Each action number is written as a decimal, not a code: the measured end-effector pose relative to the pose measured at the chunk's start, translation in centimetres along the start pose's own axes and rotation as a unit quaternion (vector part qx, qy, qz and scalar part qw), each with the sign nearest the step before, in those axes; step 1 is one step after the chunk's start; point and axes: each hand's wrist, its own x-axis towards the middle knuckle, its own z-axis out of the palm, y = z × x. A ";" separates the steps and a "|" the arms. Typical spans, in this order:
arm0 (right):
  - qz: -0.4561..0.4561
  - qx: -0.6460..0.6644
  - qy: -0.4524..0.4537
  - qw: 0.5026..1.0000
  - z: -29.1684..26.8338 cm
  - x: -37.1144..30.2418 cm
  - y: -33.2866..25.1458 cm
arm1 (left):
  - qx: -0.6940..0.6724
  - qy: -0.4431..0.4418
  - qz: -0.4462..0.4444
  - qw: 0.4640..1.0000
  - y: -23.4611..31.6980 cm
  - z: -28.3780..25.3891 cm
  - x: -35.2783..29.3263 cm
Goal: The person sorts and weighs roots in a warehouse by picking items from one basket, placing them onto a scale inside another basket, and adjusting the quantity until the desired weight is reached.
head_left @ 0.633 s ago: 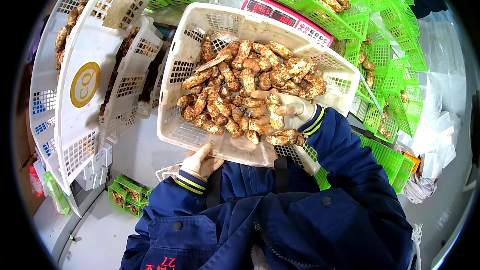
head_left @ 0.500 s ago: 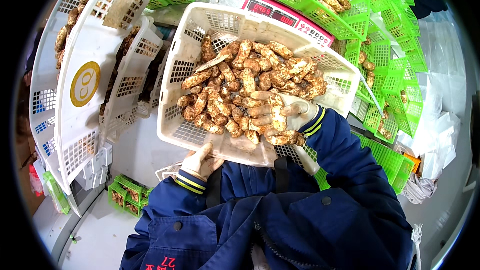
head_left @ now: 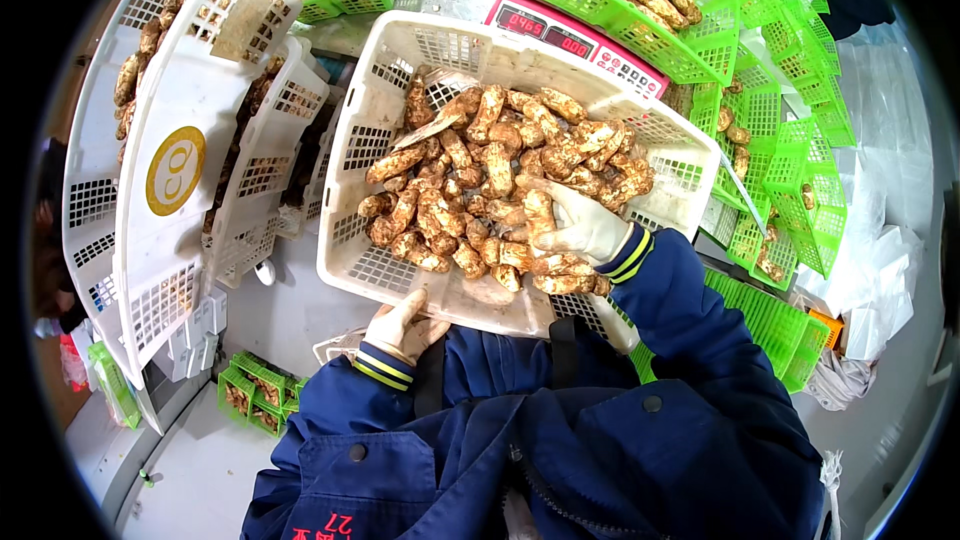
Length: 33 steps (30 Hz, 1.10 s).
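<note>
A white slotted plastic basket [head_left: 372, 130] full of several brown, soil-dusted mushrooms [head_left: 480, 175] sits tilted in front of me. My left hand [head_left: 402, 328], in a pale glove, grips the basket's near rim from below. My right hand [head_left: 578, 225], also gloved, lies inside the basket with its fingers closed over a mushroom [head_left: 539, 212] at the near right of the heap. Both arms wear dark blue sleeves with yellow-striped cuffs.
A red weighing scale [head_left: 580, 40] shows behind the basket. Green baskets [head_left: 640, 10] with more mushrooms stand at the back and right. Stacked white baskets [head_left: 170, 170] lean at the left. Small green trays [head_left: 255, 390] lie low left; white bags [head_left: 880, 290] at right.
My right hand has shifted slightly over the mushrooms at the near right of the heap. The basket and my left hand stay where they were.
</note>
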 end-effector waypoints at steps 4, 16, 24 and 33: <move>0.015 0.075 -0.014 0.997 -0.2 -0.3 0.4 | 0.008 -0.004 -0.001 1.000 0.0 -0.2 0.0; -0.049 -0.586 0.071 0.805 -1.1 -2.8 1.2 | -0.003 0.001 0.020 1.000 0.0 0.5 -0.4; 0.063 -0.691 0.091 0.715 -1.9 -2.8 0.0 | 0.002 0.010 0.007 1.000 0.3 0.5 -0.5; -0.050 -0.138 0.111 0.983 -4.9 -1.9 0.3 | 0.003 0.003 0.001 1.000 0.1 0.1 0.0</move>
